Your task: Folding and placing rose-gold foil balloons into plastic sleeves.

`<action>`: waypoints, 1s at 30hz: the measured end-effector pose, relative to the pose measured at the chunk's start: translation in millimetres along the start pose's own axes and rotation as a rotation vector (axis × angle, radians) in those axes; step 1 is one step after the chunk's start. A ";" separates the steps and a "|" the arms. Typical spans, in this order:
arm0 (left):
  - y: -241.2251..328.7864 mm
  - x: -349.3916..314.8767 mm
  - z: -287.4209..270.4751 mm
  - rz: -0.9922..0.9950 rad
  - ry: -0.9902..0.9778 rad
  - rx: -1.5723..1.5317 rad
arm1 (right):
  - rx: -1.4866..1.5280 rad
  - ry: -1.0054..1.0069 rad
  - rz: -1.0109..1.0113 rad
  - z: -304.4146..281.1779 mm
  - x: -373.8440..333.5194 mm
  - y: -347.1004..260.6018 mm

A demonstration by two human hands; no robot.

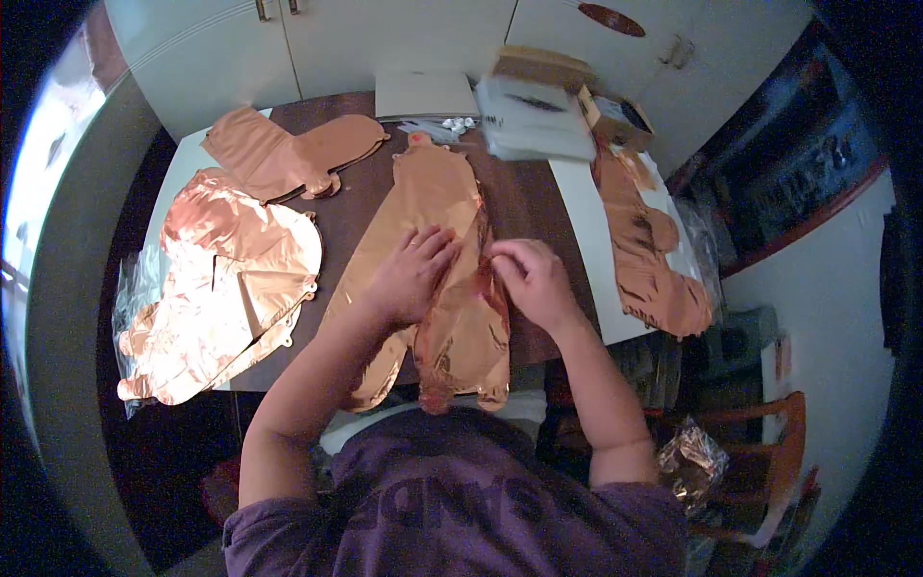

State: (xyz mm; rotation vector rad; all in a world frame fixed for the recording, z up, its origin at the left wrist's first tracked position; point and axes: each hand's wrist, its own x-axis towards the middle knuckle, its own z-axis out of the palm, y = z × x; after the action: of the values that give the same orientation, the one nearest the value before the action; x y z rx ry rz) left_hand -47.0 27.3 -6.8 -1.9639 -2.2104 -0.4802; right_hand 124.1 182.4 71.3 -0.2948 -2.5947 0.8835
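Note:
A flat rose-gold foil balloon (428, 192) lies lengthwise on the brown tabletop in front of me, its near end hanging at the table's front edge. My left hand (418, 274) rests on it, fingers stretched out and lying on the foil. At its right edge, where the foil is folded and creased, the fingers of my right hand (536, 281) are pinched together on the foil. Part of the middle of the balloon is hidden under my left hand.
Shiny foil balloons (192, 279) are piled at the left, with flat foil balloons (288, 154) behind them. More foil (654, 255) lies along the right side. A clear plastic pack (534, 120), a small cardboard box (615, 117) and a pale flat box (423, 94) stand at the back. A wooden chair (784, 452) is at lower right.

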 end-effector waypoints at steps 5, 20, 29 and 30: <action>9.5 2.7 -12.7 -0.042 -0.056 -0.108 | -0.371 -0.198 -0.060 37.8 -3.6 41.3; -25.0 -20.8 -39.5 -0.158 0.083 -0.245 | -0.386 -0.362 0.009 31.3 9.0 16.9; -22.8 -25.0 -30.0 -0.113 0.173 -0.235 | -0.467 -0.376 -0.002 39.1 7.1 22.1; -22.5 -25.1 -29.3 -0.121 0.168 -0.232 | -0.465 -0.376 -0.002 40.1 6.6 21.7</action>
State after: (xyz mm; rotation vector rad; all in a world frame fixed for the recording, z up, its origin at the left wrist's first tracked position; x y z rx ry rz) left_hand -68.8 -8.0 9.6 -1.8189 -2.2608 -0.9208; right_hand 102.9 179.7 30.5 -0.2695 -3.1362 0.3427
